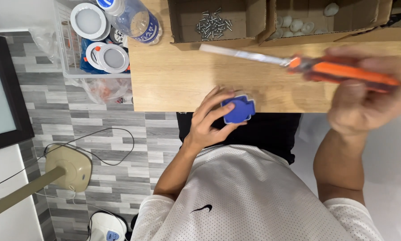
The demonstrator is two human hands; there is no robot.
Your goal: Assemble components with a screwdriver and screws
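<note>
My left hand [209, 118] reaches up from my lap, fingers curled shut around a small blue plastic part [238, 110] at the near edge of the wooden table [173, 80]. At two o'clock, my right hand [370, 100] is clenched on an orange-handled screwdriver [338, 70], its shaft pointing toward ten o'clock, at a cardboard box of screws [214, 23].
</note>
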